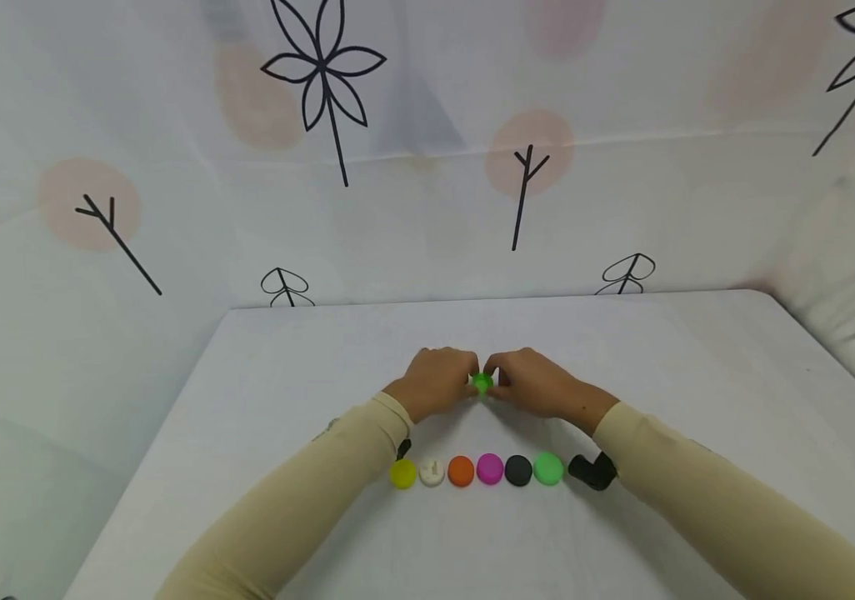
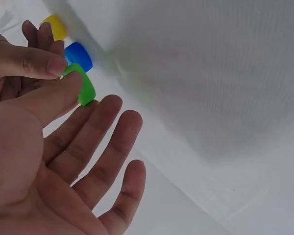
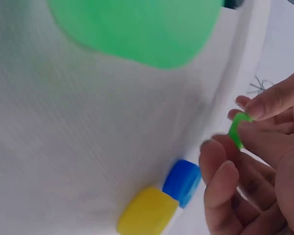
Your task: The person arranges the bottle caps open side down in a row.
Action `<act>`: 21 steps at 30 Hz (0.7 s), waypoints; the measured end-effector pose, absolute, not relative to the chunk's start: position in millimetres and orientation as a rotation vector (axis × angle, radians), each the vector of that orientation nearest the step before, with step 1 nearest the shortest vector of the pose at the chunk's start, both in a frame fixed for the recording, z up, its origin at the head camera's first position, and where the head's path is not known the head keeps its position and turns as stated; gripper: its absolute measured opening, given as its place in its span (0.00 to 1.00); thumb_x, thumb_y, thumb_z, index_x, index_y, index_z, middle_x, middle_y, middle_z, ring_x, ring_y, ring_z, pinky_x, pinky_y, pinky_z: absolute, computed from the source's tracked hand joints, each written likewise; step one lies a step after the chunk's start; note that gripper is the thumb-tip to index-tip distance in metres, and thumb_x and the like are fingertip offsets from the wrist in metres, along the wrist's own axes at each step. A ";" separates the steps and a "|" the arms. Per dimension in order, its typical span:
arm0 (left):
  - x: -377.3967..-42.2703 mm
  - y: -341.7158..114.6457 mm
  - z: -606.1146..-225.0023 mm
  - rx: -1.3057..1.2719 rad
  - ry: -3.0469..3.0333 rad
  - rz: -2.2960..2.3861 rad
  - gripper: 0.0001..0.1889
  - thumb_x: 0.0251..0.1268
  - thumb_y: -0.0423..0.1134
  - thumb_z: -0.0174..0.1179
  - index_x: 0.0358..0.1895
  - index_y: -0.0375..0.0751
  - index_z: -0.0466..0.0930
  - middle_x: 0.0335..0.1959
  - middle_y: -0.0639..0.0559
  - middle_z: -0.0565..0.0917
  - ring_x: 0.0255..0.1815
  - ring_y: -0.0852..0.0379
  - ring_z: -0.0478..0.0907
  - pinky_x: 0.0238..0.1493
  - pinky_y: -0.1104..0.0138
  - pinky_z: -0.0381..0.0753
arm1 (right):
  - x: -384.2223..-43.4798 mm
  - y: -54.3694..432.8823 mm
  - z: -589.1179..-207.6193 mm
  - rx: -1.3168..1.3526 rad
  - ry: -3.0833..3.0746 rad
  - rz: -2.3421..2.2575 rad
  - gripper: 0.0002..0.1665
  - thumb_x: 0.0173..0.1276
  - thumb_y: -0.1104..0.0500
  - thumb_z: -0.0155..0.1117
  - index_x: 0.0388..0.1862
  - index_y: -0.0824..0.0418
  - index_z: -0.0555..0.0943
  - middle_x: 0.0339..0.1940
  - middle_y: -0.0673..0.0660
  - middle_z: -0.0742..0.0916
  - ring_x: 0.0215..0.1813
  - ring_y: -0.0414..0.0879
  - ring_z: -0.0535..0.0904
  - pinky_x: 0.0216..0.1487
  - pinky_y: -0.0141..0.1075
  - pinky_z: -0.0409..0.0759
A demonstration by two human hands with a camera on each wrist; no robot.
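A bright green bottle cap [image 1: 482,383] is between my two hands above the white table. From the left, my left hand [image 1: 438,379] pinches it between thumb and index finger, the other fingers loosely spread in the left wrist view. My right hand [image 1: 536,382] grips the same cap from the right with thumb and fingertips. A blue cap [image 2: 79,57] and a yellow cap [image 2: 56,28] show just beyond the fingers in the left wrist view. Both also appear low in the right wrist view.
Nearer me lies a row of round caps: yellow [image 1: 402,473], white [image 1: 431,472], orange [image 1: 461,471], magenta [image 1: 490,468], black [image 1: 518,471] and light green [image 1: 548,468]. The sleeved forearms flank this row. A patterned cloth [image 1: 412,225] hangs behind the table.
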State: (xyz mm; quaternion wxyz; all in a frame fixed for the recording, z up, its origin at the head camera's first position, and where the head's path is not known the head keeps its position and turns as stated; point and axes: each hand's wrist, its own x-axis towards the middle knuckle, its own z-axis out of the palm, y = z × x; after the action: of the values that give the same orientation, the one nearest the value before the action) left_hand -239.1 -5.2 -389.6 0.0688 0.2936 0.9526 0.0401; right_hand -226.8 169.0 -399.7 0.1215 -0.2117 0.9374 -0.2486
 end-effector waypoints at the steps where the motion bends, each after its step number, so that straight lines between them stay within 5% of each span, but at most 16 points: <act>1: -238.7 -6.2 -388.5 0.888 2.869 0.157 0.16 0.69 0.47 0.64 0.54 0.45 0.83 0.45 0.56 0.89 0.37 0.61 0.82 0.44 0.65 0.82 | -226.0 170.0 -398.6 -0.616 2.740 -0.741 0.17 0.67 0.61 0.69 0.54 0.65 0.81 0.30 0.53 0.87 0.24 0.41 0.78 0.29 0.31 0.79; 9: -234.1 -15.1 -382.9 0.843 2.834 0.493 0.16 0.71 0.45 0.62 0.57 0.46 0.80 0.46 0.54 0.89 0.46 0.59 0.84 0.47 0.68 0.82 | -219.4 175.5 -394.7 -0.573 2.797 -0.851 0.20 0.68 0.59 0.70 0.56 0.62 0.79 0.39 0.56 0.91 0.26 0.41 0.83 0.30 0.32 0.80; 21: -224.7 -16.4 -376.5 0.865 2.931 0.658 0.14 0.67 0.46 0.66 0.53 0.47 0.84 0.41 0.56 0.90 0.43 0.62 0.87 0.42 0.71 0.83 | -212.8 186.2 -390.0 -0.423 2.541 -1.267 0.21 0.74 0.55 0.62 0.61 0.62 0.74 0.48 0.65 0.89 0.33 0.52 0.88 0.33 0.39 0.86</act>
State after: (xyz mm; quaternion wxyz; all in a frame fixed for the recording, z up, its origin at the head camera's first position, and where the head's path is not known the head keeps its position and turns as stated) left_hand -224.7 -16.4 -376.5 0.0077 0.2766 0.9376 0.2106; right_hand -212.8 186.2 -390.0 0.1351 -0.1460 0.8771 -0.4372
